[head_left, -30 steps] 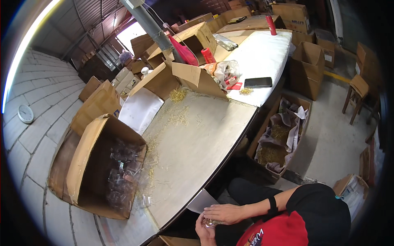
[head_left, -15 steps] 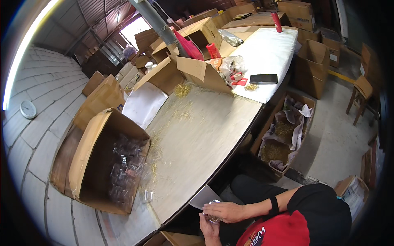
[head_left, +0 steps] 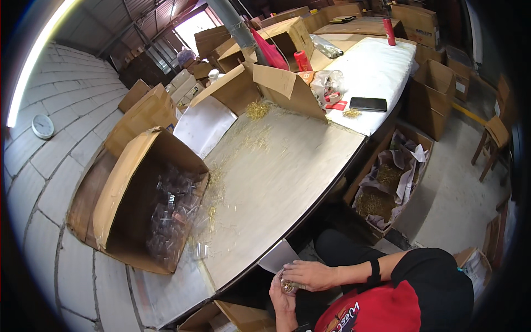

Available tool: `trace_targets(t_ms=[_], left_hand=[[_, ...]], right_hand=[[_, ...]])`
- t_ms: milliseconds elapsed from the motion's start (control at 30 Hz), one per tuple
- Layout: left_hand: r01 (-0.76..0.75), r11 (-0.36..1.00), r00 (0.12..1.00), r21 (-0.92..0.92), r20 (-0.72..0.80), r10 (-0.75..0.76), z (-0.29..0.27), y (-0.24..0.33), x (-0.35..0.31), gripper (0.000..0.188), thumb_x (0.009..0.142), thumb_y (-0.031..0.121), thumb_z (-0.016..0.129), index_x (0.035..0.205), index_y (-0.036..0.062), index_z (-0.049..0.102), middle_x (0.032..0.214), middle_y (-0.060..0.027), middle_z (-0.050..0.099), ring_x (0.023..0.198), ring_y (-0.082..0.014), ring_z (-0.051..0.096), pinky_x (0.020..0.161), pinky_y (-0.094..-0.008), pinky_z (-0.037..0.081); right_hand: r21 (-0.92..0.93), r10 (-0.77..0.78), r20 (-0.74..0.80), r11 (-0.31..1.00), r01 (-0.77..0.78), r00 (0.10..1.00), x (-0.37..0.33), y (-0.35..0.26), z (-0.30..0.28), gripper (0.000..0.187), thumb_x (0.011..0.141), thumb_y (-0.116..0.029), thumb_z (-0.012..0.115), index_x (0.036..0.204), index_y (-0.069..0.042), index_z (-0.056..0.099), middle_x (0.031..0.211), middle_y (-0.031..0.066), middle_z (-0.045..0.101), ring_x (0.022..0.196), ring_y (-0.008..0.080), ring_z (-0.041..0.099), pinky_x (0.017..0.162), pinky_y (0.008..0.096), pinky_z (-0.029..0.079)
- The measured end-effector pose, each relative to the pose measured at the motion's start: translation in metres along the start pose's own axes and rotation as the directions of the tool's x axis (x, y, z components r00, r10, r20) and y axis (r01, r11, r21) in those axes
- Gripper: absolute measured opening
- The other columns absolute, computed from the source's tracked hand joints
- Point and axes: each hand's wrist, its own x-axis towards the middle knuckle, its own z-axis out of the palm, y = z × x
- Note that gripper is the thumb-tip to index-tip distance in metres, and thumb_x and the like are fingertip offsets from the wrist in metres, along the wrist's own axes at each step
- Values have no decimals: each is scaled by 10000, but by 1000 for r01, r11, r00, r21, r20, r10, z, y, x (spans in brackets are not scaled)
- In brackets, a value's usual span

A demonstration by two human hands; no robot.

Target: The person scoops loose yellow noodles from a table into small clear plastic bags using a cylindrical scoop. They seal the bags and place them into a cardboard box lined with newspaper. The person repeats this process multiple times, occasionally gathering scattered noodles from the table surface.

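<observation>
Close against my body, at the table's near edge, both hands hold a small clear plastic container [head_left: 287,286] with thin golden pieces inside. My left hand [head_left: 282,296] wraps around its side from below. Over the top lies my right hand [head_left: 311,275], its fingers curled down on the container and hiding most of it. A white sheet or flap [head_left: 280,255] stands just beyond my fingers. Thin golden pieces [head_left: 257,110] make a small heap at the far end of the tabletop [head_left: 271,160], and more are strewn along its left side. Several clear containers [head_left: 176,213] fill an open carton.
That carton [head_left: 124,193] lies on its side at the left. A black phone [head_left: 368,104], a plastic bag [head_left: 327,86] and a red can [head_left: 389,32] are on the white far surface [head_left: 381,66]. Below on the right, a box [head_left: 357,191] holds lined heaps of golden pieces.
The whole view has shifted slightly as my head moved. My right hand has closed further over the top of the container; both hands stay near my lap.
</observation>
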Motion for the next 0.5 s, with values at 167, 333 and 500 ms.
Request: trace_targets(t_ms=[167,333,500], left_hand=[[-75,996,995,39,-57,77,-11,-12,4,345,995,238,394,1206,-11,506,1175,-146,568,1027,-240,594,817,-367,526],[-135,980,985,148,-87,149,-6,-10,6,346,987,264,420,1154,-19,530,1110,-139,588,985,-229,606,806,-351,531],[-25,997,990,72,-138,34,-3,15,0,438,992,377,350,1176,23,533,1101,-133,593,926,-251,643,590,-348,571]], right_hand=[[6,-26,25,1000,26,999,-3,0,6,425,843,-158,580,1237,-18,500,1309,167,483,1259,295,426,1080,433,311],[18,-76,-12,997,76,997,0,1,3,415,841,-133,575,1237,-31,501,1294,162,494,1225,311,459,1053,431,352],[7,45,-270,999,-45,962,15,7,-36,361,774,-36,614,1134,-28,592,1142,172,605,1096,342,572,965,414,448]])
